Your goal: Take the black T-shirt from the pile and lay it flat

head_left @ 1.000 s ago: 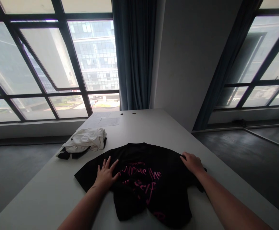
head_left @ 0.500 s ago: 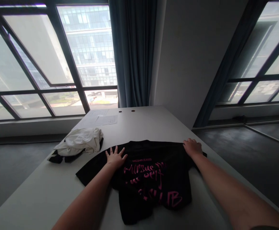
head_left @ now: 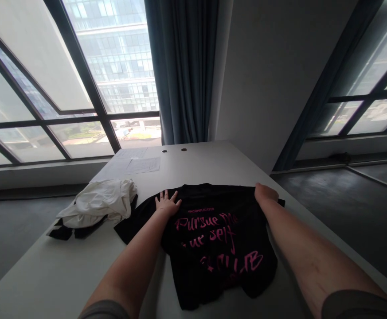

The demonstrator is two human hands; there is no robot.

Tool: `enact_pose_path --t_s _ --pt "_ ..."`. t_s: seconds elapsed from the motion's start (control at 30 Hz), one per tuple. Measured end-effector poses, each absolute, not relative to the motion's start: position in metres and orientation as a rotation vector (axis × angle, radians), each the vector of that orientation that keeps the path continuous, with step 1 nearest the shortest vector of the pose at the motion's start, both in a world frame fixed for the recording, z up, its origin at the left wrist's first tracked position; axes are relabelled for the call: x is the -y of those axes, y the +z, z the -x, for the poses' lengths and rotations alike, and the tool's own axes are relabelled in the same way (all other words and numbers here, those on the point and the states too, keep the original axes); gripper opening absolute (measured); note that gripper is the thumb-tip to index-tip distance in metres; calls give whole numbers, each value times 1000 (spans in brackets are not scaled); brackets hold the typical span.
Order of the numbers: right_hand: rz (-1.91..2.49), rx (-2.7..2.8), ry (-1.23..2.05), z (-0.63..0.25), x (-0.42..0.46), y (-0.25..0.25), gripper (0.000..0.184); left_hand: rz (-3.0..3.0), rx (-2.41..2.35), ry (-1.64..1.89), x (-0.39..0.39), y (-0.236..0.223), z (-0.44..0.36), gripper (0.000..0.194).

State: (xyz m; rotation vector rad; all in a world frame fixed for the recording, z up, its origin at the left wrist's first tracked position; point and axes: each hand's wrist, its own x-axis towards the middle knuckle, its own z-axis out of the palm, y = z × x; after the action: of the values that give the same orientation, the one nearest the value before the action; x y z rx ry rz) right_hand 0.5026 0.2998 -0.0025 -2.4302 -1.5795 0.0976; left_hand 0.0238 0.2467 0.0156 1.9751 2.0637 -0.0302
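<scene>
A black T-shirt (head_left: 213,248) with pink lettering lies spread on the white table (head_left: 47,274), print side up. My left hand (head_left: 167,204) rests flat with fingers apart on the shirt's far left shoulder. On the far right shoulder, near the table's right edge, my right hand (head_left: 265,194) presses down with its fingers curled over the cloth. Whether it pinches the fabric is hard to see.
A crumpled white garment (head_left: 102,204) lies on a dark one (head_left: 63,231) at the table's left edge. Papers (head_left: 140,164) sit near the far end by two cable holes (head_left: 174,150). Windows, a blue curtain and a wall stand behind.
Both hands slid away from me toward the shirt's far edge. The shirt is flatter, and more of the pink lettering shows. The camera tilted slightly.
</scene>
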Motion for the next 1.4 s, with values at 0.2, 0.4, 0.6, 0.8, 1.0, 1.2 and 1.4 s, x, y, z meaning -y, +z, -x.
enact_pose_path --t_s 0.2,0.4,0.6,0.8,1.0,1.2,1.4 --pt "2537 1490 141 -503 -314 -5 63 -2006 -2020 8 -292 9 -15 82" --pt "2517 1555 59 -506 -330 -7 40 -2043 -2059 68 -320 5 -12 78" --pt "2491 1590 -11 -508 -342 -10 33 -2092 -2102 151 -337 1 -9 73" --pt "2453 1586 -55 -511 -349 -11 31 -2118 -2096 199 -348 -1 -7 69" --pt "2399 1540 -123 -509 -345 -11 30 -2155 -2125 356 -347 0 -7 61" --pt "2237 1303 -286 -502 -314 -1 26 -2165 -2268 568 -334 4 -9 45" --pt "1552 1658 -380 -474 -242 10 26 -2143 -2279 550 -335 5 -14 41"
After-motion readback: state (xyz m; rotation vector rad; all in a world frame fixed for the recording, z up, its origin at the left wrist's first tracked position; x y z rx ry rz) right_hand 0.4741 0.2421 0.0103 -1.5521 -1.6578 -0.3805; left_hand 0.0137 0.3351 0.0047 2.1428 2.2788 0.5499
